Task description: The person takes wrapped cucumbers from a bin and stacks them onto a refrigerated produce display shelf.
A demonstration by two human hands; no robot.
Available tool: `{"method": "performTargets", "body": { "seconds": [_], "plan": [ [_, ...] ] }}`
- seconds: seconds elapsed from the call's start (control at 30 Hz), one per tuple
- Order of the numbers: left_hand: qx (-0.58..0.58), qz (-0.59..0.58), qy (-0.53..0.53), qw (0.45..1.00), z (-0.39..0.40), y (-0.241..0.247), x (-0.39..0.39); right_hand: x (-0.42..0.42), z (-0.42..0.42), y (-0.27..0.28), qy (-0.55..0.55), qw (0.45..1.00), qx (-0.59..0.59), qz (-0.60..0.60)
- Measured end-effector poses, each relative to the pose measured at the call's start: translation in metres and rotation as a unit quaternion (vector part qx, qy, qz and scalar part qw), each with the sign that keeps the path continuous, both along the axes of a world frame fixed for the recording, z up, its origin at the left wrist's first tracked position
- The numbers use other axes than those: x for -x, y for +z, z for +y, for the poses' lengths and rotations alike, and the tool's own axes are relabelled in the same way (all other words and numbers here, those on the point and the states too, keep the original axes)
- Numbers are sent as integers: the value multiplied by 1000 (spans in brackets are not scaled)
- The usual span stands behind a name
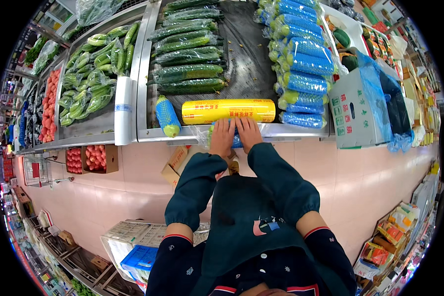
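My left hand (222,137) and my right hand (248,134) are side by side at the front metal edge of the display bin. Their fingers curl over a green gourd (237,142) in a blue foam net, mostly hidden beneath them. Clear plastic film (200,135) sticks out past its left end. Just beyond my fingertips lies a yellow roll of cling film (228,110), set crosswise. One more gourd in a blue net (168,117) rests left of the roll, with no film plainly visible on it.
Film-wrapped cucumbers (190,55) form a row at the back left, and netted gourds (305,63) are stacked at right. A white bag roll (123,111) stands by the left divider. A carton (359,105) borders the right side. Below lies an open cardboard box (175,162).
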State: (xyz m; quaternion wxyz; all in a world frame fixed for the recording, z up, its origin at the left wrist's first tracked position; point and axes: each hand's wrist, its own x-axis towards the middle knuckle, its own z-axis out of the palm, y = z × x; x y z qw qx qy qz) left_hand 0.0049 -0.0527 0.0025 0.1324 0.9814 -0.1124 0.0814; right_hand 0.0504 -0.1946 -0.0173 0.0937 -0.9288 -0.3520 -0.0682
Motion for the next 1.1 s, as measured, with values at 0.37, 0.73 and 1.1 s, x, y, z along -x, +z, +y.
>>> {"method": "performTargets", "body": {
  "seconds": [0.37, 0.73, 1.1],
  "plan": [
    [33, 228, -92, 969, -1, 1, 46, 72, -37, 28, 25, 971, -28, 238],
    [56, 17, -19, 998, -9, 17, 69, -11, -28, 20, 49, 888, 29, 457],
    [103, 62, -2, 993, 9, 16, 13, -45, -22, 68, 27, 926, 60, 371]
  ]
}}
